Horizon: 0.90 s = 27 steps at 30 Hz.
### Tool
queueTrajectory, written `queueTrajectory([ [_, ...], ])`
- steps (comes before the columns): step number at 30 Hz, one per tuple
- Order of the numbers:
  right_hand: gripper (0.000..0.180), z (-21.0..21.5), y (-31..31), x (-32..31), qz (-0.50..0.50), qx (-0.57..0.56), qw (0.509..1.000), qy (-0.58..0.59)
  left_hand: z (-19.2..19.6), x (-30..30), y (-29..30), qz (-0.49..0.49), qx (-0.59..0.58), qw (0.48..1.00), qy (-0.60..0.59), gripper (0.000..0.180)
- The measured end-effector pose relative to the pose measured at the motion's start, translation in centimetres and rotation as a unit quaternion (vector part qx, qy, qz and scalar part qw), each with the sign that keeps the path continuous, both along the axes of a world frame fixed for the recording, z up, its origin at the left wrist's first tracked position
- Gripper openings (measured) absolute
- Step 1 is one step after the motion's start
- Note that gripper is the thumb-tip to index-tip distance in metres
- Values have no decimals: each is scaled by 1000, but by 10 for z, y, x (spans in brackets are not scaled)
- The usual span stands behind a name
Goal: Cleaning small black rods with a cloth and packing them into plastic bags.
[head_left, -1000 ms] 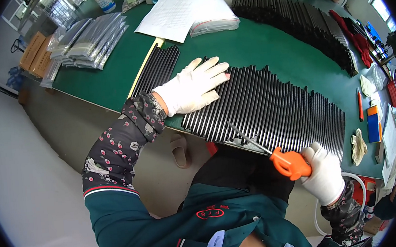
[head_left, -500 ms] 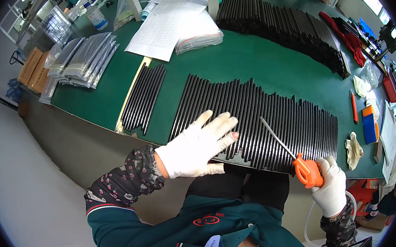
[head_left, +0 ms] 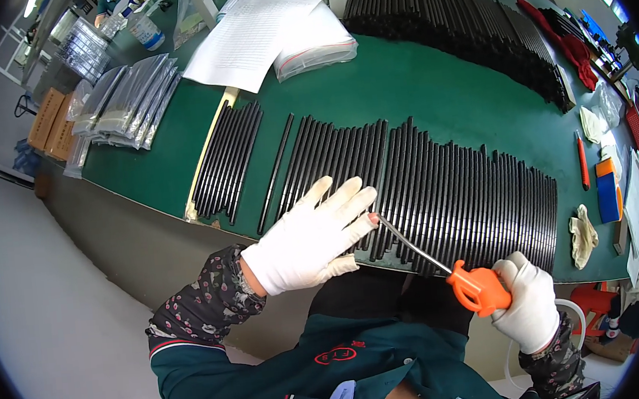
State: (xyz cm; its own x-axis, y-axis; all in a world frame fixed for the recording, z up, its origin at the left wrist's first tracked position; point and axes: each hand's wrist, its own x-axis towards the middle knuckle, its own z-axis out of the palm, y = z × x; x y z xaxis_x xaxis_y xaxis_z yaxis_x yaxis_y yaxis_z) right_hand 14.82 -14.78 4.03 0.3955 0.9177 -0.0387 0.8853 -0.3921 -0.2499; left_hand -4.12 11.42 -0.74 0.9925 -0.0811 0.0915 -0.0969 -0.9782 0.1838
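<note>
A row of thin black rods point(head_left: 471, 194) lies side by side along the near edge of the green table. My left hand point(head_left: 304, 235), in a white glove with one fingertip bare, rests spread and flat over the left part of the row. In my gloved right hand point(head_left: 530, 303) is an orange air blow gun point(head_left: 483, 289) with a bent metal nozzle. The nozzle tip is close to my left hand's bare fingertip, above the rods. One single rod point(head_left: 275, 174) lies apart, left of the row. Further left, a smaller group of rods point(head_left: 226, 162) lies beside a pale strip.
A large stack of black rods point(head_left: 456, 24) stands at the back. Papers point(head_left: 252, 42) and plastic-bagged packs point(head_left: 132, 102) lie at the far left. To the right are a red pen-like tool point(head_left: 582, 163), a blue-orange block point(head_left: 608, 193) and a crumpled glove point(head_left: 583, 237).
The blow gun has swung left, bringing its nozzle to my left hand. One rod now lies apart on the left, and a narrow gap has appeared within the row.
</note>
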Motion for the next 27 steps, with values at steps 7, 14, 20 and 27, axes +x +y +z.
queueTrajectory([
  [7,28,5,2,-2,-12,-6,1000,-10,0,2,-1,-4,-5,1000,-17,59],
  [14,32,10,-20,6,-72,22,997,-19,-5,-1,2,-2,17,999,-41,57],
  [20,36,10,-41,19,-108,63,991,-49,25,27,14,-15,-31,991,-127,55],
  [27,35,5,-47,16,-124,79,989,-5,-10,141,63,79,-34,990,-114,25],
])
